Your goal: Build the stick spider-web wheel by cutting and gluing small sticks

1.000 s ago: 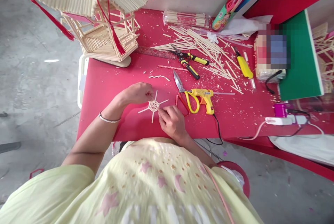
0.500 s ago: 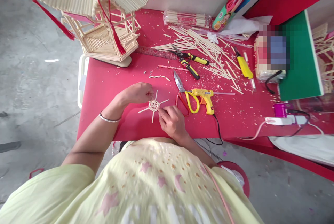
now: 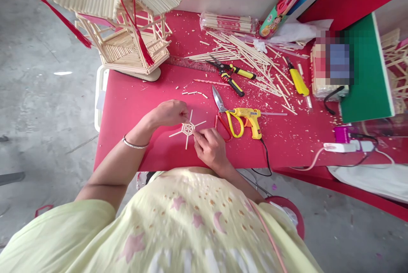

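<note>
A small wooden-stick frame (image 3: 188, 129), a hexagon of short sticks with spokes pointing outward, lies between my hands at the front of the red table. My left hand (image 3: 170, 113), a silver bangle at its wrist, has curled fingers closed at the frame's upper left, where they cover a spoke. From the lower right, my right hand (image 3: 210, 147) pinches the frame's edge between thumb and forefinger. Just right of that hand are yellow-and-red-handled scissors (image 3: 235, 123) and a yellow glue gun (image 3: 250, 121). Several short cut stick pieces (image 3: 193, 93) lie beyond the frame.
A large stick-built pavilion model (image 3: 134, 48) with red tassels stands at the back left. Black-and-yellow cutters (image 3: 232, 77), a clear ruler (image 3: 191, 64), loose sticks (image 3: 248, 54) and a yellow utility knife (image 3: 298, 80) lie behind. A white power strip (image 3: 339, 147) is at right.
Almost nothing differs. My left hand has shifted very slightly to the right; my right hand and the stick frame stay in place.
</note>
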{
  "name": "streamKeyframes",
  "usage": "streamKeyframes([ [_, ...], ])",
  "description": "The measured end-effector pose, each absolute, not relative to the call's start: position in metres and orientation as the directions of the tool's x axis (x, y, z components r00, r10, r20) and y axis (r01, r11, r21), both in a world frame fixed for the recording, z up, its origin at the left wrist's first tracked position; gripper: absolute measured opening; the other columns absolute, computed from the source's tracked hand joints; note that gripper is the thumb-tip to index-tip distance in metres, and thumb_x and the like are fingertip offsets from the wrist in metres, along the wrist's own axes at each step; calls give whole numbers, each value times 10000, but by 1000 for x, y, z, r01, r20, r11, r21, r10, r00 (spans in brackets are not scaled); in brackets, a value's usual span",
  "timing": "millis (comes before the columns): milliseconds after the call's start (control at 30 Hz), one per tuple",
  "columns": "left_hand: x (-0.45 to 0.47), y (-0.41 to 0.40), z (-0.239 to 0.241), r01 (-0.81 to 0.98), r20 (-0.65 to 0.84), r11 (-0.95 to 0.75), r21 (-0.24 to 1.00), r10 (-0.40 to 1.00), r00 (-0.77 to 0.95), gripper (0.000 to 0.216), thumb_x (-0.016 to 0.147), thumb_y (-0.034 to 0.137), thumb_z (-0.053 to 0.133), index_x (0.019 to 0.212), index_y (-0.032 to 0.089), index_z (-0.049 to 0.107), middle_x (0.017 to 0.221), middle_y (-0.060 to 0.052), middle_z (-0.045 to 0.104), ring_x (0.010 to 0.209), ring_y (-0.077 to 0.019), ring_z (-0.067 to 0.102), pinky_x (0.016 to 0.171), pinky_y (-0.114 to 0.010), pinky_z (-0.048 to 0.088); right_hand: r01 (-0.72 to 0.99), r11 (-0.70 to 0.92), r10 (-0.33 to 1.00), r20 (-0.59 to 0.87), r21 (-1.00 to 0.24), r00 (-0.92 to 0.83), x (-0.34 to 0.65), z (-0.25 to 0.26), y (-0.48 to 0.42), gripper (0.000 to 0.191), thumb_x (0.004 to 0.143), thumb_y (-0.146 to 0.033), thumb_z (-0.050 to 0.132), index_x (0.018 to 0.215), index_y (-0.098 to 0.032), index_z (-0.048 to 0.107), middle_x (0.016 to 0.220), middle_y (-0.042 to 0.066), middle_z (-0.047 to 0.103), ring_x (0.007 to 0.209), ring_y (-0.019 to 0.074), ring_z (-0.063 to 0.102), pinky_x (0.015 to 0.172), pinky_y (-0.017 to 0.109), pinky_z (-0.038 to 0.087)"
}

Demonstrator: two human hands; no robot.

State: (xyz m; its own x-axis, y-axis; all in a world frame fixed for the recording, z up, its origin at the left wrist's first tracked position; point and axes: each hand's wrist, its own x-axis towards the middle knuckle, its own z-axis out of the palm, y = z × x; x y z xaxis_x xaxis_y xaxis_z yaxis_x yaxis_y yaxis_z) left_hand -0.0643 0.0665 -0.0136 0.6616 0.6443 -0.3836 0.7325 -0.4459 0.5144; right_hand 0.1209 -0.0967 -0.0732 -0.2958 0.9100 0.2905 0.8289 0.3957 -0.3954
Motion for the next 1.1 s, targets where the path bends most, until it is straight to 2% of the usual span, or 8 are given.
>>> streamKeyframes([
  [1100, -67, 67, -22, 713, -341, -458, 531, 655, 674, 183, 792, 294, 604, 786, 214, 768, 865, -32, 779, 770, -163, 666, 687, -257, 450, 833, 398, 907, 300, -385, -294, 121, -74, -97, 379, 961, -152, 584, 1322, -215, 684, 998, 86, 675, 927, 232, 555, 837, 390, 493],
])
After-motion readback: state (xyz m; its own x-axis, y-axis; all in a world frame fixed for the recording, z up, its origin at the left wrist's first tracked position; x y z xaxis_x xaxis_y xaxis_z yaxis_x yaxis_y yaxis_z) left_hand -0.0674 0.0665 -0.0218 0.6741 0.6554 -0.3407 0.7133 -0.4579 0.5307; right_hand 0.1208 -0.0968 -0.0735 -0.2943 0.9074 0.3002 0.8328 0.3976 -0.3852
